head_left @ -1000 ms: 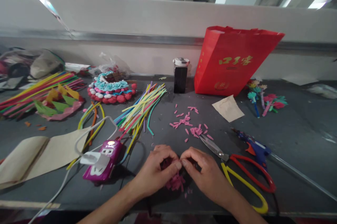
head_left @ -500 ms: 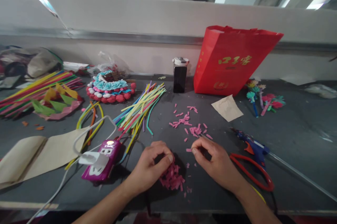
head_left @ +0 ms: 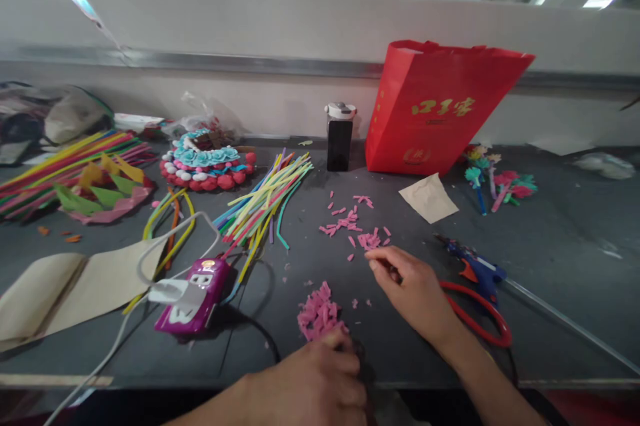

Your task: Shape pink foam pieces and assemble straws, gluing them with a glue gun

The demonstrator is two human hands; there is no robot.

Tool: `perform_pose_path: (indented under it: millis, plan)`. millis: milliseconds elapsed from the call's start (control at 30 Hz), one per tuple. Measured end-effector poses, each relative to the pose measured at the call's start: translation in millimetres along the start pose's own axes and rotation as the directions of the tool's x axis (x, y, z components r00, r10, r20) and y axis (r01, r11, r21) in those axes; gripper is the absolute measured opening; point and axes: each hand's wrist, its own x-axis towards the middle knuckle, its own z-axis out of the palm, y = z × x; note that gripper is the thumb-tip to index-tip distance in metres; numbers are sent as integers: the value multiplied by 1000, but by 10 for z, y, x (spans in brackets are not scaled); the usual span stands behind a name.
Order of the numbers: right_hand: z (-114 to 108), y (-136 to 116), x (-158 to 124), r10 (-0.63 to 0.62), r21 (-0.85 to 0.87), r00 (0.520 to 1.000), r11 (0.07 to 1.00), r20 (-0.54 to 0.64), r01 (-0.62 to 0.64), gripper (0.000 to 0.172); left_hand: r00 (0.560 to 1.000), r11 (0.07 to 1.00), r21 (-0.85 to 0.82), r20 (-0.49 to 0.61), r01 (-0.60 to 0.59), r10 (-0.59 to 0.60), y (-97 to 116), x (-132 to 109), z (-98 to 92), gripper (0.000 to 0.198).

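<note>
My left hand (head_left: 320, 376) is low at the table's front edge, its back turned up and its fingers curled under. Its thumb side overlaps the near edge of a heap of small pink fuzzy pieces (head_left: 320, 313). What those fingers hold, if anything, is hidden. To the right, my right hand (head_left: 413, 293) is closed in a pinch just above the table, and I cannot make out what is inside it. Directly beyond its fingertips lie more pink cut pieces (head_left: 370, 240), with another scattered group (head_left: 343, 223) farther back.
Right of my right hand lie a red loop (head_left: 483, 319) and a blue glue gun (head_left: 477, 269). A purple power strip (head_left: 195, 296) with a white cable stands left. Behind are coloured fuzzy stems (head_left: 270, 199), a bottle (head_left: 339, 143) and a red bag (head_left: 440, 113).
My left hand has moved down and toward me, from beside the pink heap to the table edge, uncovering the heap. The pink piece at my right fingertips no longer shows there.
</note>
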Motion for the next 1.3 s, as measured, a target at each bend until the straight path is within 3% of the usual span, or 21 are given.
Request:
perform_pose_path:
  millis: [133, 233, 300, 400, 533, 600, 733, 800, 933, 1033, 1133, 1233, 1300]
  plan:
    - [7, -150, -108, -155, -68, 947, 981, 283, 181, 40, 990, 993, 49, 105, -104, 98, 67, -23, 99, 20]
    - [101, -177, -289, -192, -138, 893, 954, 407, 268, 57, 979, 985, 43, 129, -167, 160, 106, -47, 133, 18]
    - [163, -148, -496, -203, -171, 890, 941, 407, 293, 63, 964, 973, 24, 144, -229, 223, 123, -67, 186, 23]
    - [173, -94, -886, -301, -164, 905, 918, 300, 360, 66, 951, 966, -13, 168, -260, 258, 145, -99, 304, 25]
    - [-9, -157, -1272, -469, -39, 864, 875, 185, 483, 48, 957, 983, -42, 227, -178, 182, 185, -119, 390, 20]
    - [-125, -241, -1301, -459, 54, 873, 888, 162, 457, 41, 958, 982, -67, 219, -175, 186, 200, -117, 369, 20]
    - [-206, -388, -952, -379, 62, 918, 925, 112, 374, 48, 977, 984, -79, 130, -158, 167, 206, -145, 324, 25]
    - [-117, -450, -611, -308, 39, 933, 951, 185, 306, 53, 985, 992, -45, 121, -122, 127, 199, -183, 345, 26]
    - [320, -607, 104, -256, -66, 897, 952, 362, 298, 59, 988, 990, -44, 73, -135, 138, 173, -226, 371, 26]
    - [714, -724, 409, -184, -194, 853, 930, 489, 312, 52, 984, 988, -45, -103, -148, 142, 148, -191, 229, 32]
    - [960, -813, 415, -157, -237, 850, 920, 503, 311, 39, 934, 998, -28, -355, -62, 49, 111, -155, -47, 27]
    - [965, -895, 189, -168, -215, 834, 922, 525, 321, 26, 799, 993, -84, -589, 87, -120, 38, -190, -320, 15]
    - [848, -949, 1, -250, -121, 802, 921, 543, 369, 30, 694, 962, -140, -670, 233, -265, -39, -246, -438, 15]
